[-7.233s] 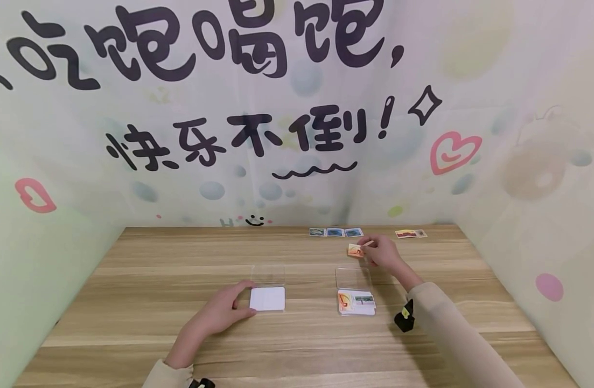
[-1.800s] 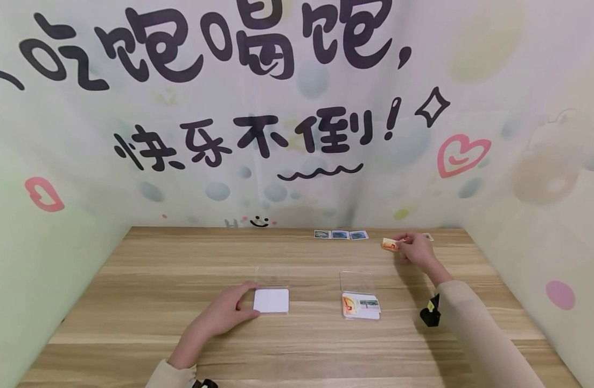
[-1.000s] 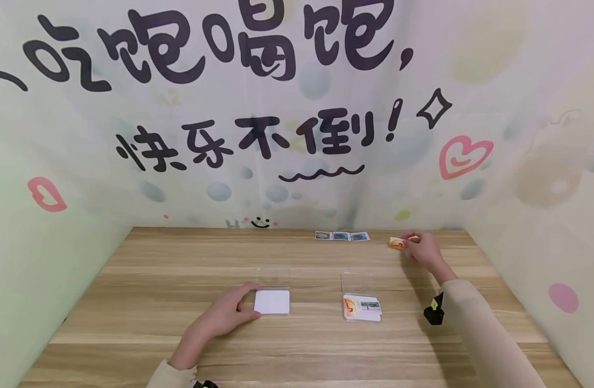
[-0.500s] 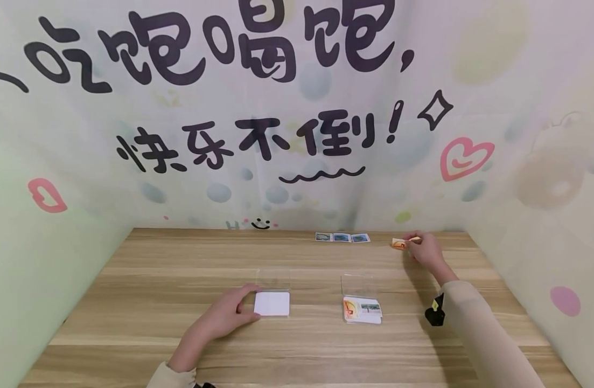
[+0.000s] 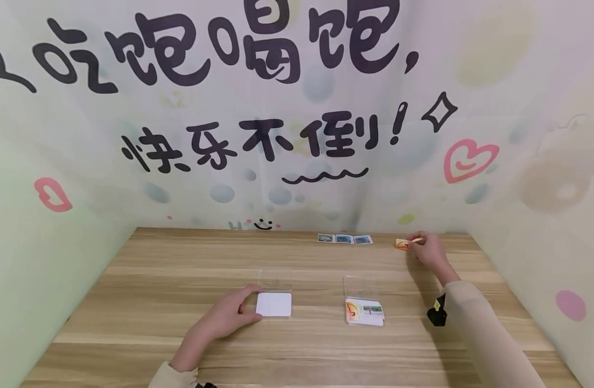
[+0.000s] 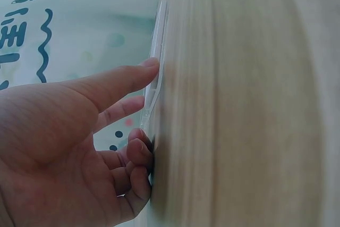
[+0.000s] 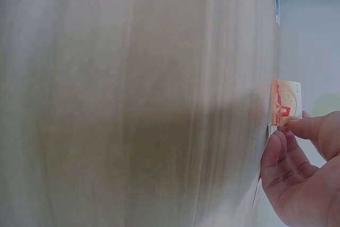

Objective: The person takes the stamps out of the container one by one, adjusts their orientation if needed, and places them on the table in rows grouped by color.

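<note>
My right hand (image 5: 431, 252) pinches a small orange picture card (image 5: 402, 244) between thumb and fingers at the back right of the table. In the right wrist view the card (image 7: 287, 101) stands on edge close above the tabletop. Pieces lying under that hand are mostly hidden by it. My left hand (image 5: 224, 318) holds the left edge of a clear plastic case, thumb on the near side and a finger on the far side. White cards (image 5: 274, 304) fill this case, and its clear lid (image 5: 275, 279) lies folded back. From the left wrist the case (image 6: 158, 46) appears edge-on.
A second clear case with its lid (image 5: 360, 286) folded back sits right of centre, bearing white cards and small picture cards (image 5: 372, 310). Along the back edge lies a row of blue picture cards (image 5: 344, 239). A printed cloth (image 5: 190, 194) rises behind the wooden table (image 5: 190, 250).
Over several seconds my right hand has carried the orange card rightward and slightly back, covering the pieces at the back right. In the last second it barely moves. My left hand stays at the case.
</note>
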Tool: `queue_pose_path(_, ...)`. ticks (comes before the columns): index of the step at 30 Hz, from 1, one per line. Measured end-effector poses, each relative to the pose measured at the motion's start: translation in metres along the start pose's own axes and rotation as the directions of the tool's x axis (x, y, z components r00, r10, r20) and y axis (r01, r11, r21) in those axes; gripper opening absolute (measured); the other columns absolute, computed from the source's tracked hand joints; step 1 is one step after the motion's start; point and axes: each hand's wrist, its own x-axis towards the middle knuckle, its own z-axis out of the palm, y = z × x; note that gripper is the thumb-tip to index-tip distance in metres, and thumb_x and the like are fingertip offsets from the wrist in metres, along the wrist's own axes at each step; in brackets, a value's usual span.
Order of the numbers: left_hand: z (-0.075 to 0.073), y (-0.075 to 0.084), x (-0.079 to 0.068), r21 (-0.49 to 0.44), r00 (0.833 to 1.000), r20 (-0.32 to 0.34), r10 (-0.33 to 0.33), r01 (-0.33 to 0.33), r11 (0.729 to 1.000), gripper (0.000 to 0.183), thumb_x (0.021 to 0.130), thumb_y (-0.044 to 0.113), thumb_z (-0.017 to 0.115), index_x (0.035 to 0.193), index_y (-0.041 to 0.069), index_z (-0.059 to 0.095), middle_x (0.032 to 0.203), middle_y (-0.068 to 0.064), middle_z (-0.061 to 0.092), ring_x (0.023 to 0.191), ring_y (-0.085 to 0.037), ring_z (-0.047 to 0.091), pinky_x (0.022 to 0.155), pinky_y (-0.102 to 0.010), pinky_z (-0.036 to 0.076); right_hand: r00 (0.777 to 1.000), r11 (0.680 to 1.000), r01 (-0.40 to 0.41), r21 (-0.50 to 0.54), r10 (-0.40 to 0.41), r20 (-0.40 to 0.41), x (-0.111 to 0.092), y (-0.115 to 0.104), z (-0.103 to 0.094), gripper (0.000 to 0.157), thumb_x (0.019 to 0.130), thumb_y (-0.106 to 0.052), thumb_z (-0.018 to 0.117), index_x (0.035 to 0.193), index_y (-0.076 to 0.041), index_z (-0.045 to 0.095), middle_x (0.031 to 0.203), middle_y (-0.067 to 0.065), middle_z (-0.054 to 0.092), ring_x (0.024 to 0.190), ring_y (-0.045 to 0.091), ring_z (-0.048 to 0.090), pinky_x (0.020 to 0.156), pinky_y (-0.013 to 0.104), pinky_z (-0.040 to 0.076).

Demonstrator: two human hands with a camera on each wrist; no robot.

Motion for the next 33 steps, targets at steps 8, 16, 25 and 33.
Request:
queue_pose_path(8,0.0,0.0,0.001,-0.001,1.0,-0.001,0.016,-0.016,1.0,0.055,0.092,0.022,0.083,0.139,0.003,0.061,0.071,0.005,0.046,0.063,-0.004,0.039,0.062,-0.025,0.036,0.999,0.999,0.028,-0.016,-0.028,-0.026,0.001,0.003,0.002,0.019,0.1,-0.001,0.06,0.113,0.011,0.067,0.093,0.028,0.074,0.06,0.014,0.058,0.053,0.028,0.046)
queue_pose_path(16,0.0,-0.003,0.001,-0.003,1.0,0.002,0.004,-0.004,1.0,0.057,0.092,0.024,0.083,0.14,0.004,0.061,0.072,0.004,0.046,0.063,-0.004,0.039,0.062,-0.025,0.036,0.998,0.997,0.042,-0.072,-0.045,-0.043,0.004,0.004,0.001,0.016,0.099,0.0,0.063,0.111,0.009,0.069,0.103,0.032,0.072,0.083,0.033,0.066,0.065,0.031,0.046)
queue_pose_path(25,0.001,-0.003,0.0,-0.015,1.0,0.006,-0.009,0.009,1.0,0.057,0.092,0.023,0.083,0.141,0.004,0.061,0.073,0.004,0.046,0.063,-0.005,0.039,0.06,-0.025,0.036,0.997,0.994,0.063,-0.09,-0.067,-0.038,0.01,0.006,0.003,0.015,0.099,0.0,0.062,0.11,0.008,0.07,0.106,0.032,0.074,0.095,0.041,0.068,0.072,0.035,0.046)
queue_pose_path(33,-0.001,0.0,0.0,-0.005,1.0,0.001,-0.011,0.011,1.0,0.056,0.092,0.023,0.083,0.141,0.004,0.061,0.074,0.003,0.046,0.065,-0.006,0.039,0.062,-0.026,0.036,0.996,0.99,0.066,-0.125,-0.074,-0.055,0.013,0.005,0.005,0.011,0.097,0.0,0.064,0.104,0.005,0.071,0.102,0.03,0.075,0.095,0.042,0.069,0.075,0.04,0.048)
